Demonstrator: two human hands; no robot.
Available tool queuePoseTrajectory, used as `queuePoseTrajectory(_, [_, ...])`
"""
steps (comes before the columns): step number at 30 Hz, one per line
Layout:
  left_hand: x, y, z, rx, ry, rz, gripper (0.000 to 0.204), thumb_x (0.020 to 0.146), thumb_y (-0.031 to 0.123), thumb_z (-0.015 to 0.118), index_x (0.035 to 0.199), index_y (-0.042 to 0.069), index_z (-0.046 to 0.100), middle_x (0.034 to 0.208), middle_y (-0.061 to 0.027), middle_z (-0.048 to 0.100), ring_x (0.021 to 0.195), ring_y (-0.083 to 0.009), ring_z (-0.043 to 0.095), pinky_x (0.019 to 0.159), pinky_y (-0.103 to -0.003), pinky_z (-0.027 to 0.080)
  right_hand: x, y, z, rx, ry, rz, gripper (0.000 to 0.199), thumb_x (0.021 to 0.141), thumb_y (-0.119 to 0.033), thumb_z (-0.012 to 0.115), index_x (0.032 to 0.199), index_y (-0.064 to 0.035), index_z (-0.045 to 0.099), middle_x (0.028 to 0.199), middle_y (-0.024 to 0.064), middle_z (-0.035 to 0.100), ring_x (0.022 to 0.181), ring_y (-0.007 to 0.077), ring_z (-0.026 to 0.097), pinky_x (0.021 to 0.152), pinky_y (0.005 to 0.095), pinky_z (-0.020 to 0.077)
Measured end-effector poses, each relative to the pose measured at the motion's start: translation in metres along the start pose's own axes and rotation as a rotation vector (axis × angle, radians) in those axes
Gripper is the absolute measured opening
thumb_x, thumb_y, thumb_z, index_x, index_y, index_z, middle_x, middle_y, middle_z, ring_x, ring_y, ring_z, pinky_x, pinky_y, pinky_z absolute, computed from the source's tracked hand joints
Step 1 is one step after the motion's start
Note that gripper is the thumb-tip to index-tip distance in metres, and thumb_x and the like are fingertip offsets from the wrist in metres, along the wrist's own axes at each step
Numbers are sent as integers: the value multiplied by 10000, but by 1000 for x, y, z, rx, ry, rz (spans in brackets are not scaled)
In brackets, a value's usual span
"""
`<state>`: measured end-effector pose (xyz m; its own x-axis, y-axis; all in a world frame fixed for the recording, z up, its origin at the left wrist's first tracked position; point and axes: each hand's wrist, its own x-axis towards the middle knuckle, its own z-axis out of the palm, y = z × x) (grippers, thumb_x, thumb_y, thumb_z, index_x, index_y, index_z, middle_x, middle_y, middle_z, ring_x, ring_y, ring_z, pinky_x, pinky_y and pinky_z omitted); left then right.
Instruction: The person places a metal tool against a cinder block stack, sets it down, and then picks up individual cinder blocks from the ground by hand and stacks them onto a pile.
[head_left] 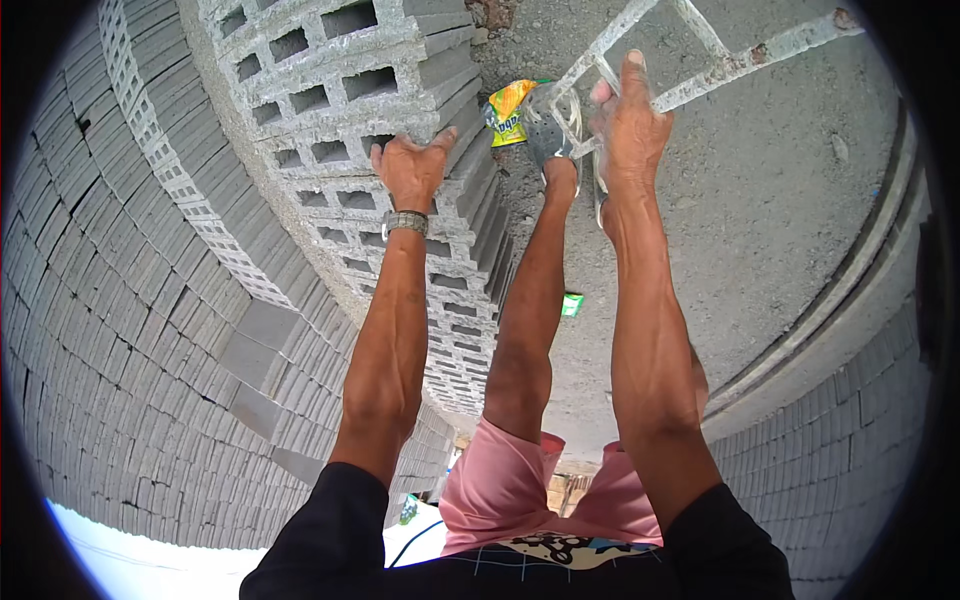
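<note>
My left hand, with a watch at the wrist, grips the edge of a grey concrete hollow block in a tall stack. Its thumb lies along the block's side, while the other fingers curl down out of sight near a hole. Off to the right, my right hand is closed on a whitish, worn metal frame with rust spots. The thumb points forward along a bar. Part of the frame hangs beside my foot, and its far end runs out of view.
A yellow-green packet lies on the rough concrete ground by my foot. Farther back is a small green packet. More block stacks rise at the left and lower right. A long raised edge curves along the right.
</note>
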<state>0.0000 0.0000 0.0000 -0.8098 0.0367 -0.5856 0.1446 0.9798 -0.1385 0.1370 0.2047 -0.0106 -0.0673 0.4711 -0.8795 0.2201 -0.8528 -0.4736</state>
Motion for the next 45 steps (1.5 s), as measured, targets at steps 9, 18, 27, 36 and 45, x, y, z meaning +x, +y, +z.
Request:
queuePoseTrajectory(9, [24, -56, -45, -254, -62, 171, 505, 728, 404, 833, 617, -21, 583, 577, -75, 594, 609, -279, 534, 1123, -369, 253, 21, -13, 68, 61, -6, -301, 411, 911, -332, 659, 646, -19, 650, 547, 0, 527, 475, 92, 443, 461, 281, 349])
queuePoseTrajectory(18, [13, -54, -37, -381, -84, 151, 566, 724, 345, 871, 539, 83, 406, 512, 23, 348, 515, -171, 317, 1124, -359, 243, 59, 96, 116, -64, -59, -246, 403, 905, -314, 664, 617, -34, 641, 553, -9, 546, 485, 87, 452, 470, 286, 356])
queuePoseTrajectory(27, [18, -51, -38, -373, -34, 161, 589, 719, 384, 868, 532, 75, 402, 509, 7, 350, 519, -193, 324, 1106, -377, 278, 29, 29, 96, 44, -44, -321, 383, 911, -296, 654, 662, -5, 638, 585, -1, 551, 515, 84, 470, 493, 269, 379])
queuePoseTrajectory(36, [19, -50, -28, -347, -104, 122, 549, 734, 408, 836, 575, -8, 515, 543, -93, 482, 553, -273, 437, 1102, -410, 298, 34, 50, 99, -60, -6, -285, 377, 921, -291, 646, 672, -8, 642, 600, 4, 574, 532, 100, 496, 512, 288, 394])
queuePoseTrajectory(45, [14, 2, -83, -373, 123, 270, 559, 839, 461, 743, 1095, -34, 692, 1082, -241, 691, 1012, -340, 667, 910, -419, 496, 33, 63, 50, -120, 112, -126, 366, 924, -295, 641, 686, -17, 643, 609, 2, 563, 551, 96, 486, 518, 292, 380])
